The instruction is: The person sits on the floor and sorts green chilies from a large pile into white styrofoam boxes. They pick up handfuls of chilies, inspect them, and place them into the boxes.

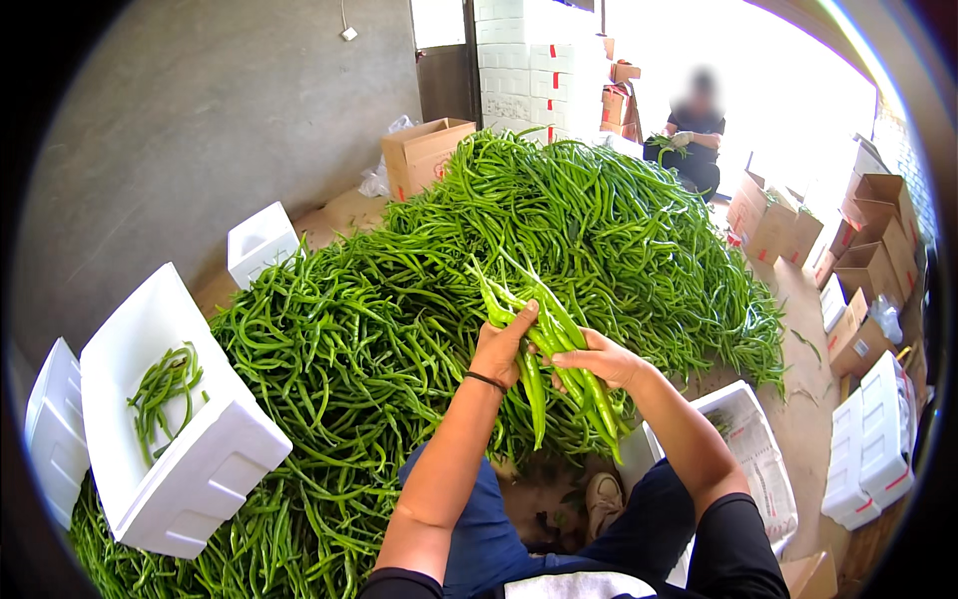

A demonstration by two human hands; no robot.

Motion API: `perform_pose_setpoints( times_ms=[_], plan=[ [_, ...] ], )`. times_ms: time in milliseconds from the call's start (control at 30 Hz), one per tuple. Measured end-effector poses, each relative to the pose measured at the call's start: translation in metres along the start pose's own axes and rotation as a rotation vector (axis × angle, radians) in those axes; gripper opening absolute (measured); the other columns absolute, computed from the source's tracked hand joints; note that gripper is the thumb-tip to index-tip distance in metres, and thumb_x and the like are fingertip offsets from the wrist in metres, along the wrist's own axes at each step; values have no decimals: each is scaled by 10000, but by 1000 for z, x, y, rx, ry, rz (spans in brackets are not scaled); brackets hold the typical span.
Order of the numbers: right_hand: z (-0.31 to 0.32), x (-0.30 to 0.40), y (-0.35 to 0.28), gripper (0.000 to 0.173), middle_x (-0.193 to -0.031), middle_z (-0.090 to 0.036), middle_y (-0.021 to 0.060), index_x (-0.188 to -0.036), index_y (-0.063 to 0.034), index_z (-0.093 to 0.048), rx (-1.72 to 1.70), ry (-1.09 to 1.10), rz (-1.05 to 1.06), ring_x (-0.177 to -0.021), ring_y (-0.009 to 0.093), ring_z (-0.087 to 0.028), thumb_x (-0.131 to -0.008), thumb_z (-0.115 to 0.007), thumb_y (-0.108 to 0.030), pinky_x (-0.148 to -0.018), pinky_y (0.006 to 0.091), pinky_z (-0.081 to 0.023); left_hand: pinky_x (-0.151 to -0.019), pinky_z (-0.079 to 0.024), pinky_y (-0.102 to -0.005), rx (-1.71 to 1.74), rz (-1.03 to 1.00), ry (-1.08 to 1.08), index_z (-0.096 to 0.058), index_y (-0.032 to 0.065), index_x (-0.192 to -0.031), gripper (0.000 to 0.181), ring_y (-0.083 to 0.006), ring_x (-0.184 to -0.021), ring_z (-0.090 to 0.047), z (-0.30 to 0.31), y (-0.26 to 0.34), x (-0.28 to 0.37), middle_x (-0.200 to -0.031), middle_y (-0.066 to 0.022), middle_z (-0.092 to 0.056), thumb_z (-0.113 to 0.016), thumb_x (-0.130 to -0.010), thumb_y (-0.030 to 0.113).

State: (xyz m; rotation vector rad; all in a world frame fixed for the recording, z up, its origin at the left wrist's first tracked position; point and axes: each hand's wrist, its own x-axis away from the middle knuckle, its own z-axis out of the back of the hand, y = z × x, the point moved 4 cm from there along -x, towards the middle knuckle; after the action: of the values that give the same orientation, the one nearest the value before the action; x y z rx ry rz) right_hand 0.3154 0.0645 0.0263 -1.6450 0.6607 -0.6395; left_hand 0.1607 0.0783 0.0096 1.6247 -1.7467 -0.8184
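Note:
Both of my hands hold a bunch of long green chili peppers above a large heap of the same peppers. My left hand grips the bunch from the left, its thumb lying across the peppers. On the right side, my right hand closes around the lower part, fingers partly hidden beneath. The stems point away from me, and the tips hang toward my lap. Close by my right forearm stands a white foam box lined with printed paper, with some green peppers inside.
At left, a tilted white foam box holds a few peppers. Behind the heap are a cardboard box and stacked foam boxes. A person sits at the far side holding peppers. Open cartons and foam boxes line the right.

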Motion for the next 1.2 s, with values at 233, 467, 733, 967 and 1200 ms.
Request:
perform_pose_setpoints(
  times_ms=[233,467,733,967,1200],
  plan=[
    [17,11,6,209,-875,-618,123,-1059,11,-573,-243,253,0,-782,296,-675,-876,-610,-84,-697,366,-574,-506,-430,-293,75,62,187,-550,111,-783,280,-130,-618,-531,23,6,4,-664,-10,-531,-701,-850,338],
    [-4,18,3,373,-704,-544,59,-1163,24,-497,-85,-162,-51,-546,129,-517,-840,-632,-104,-519,264,-429,-543,-451,-269,225,53,-155,-566,97,-1007,256,-110,-604,-506,-2,-2,8,-767,-2,-551,-701,-858,253],
    [20,55,-2,275,-781,-542,69,-1113,7,-464,-181,-202,-51,-558,120,-490,-905,-569,-139,-489,257,-402,-829,-519,-425,489,-180,42,-543,94,-877,204,-184,-767,-575,62,26,-15,-787,-19,-572,-565,-942,286],
    [83,77,-5,465,-749,-532,53,-1262,9,-465,-351,124,14,-510,105,-441,-968,-455,-352,-452,243,-368,-652,-474,-278,560,-245,22,-518,124,-812,220,-101,-602,-468,106,50,-9,-673,42,-454,-629,-906,289],
    [37,32,-13,260,-758,-554,35,-1074,2,-532,57,177,65,-599,109,-540,-924,-564,-207,-524,237,-453,-537,-421,-246,318,8,-165,-539,81,-1015,218,-82,-551,-446,36,1,3,-636,34,-451,-658,-881,206]
  ],
)
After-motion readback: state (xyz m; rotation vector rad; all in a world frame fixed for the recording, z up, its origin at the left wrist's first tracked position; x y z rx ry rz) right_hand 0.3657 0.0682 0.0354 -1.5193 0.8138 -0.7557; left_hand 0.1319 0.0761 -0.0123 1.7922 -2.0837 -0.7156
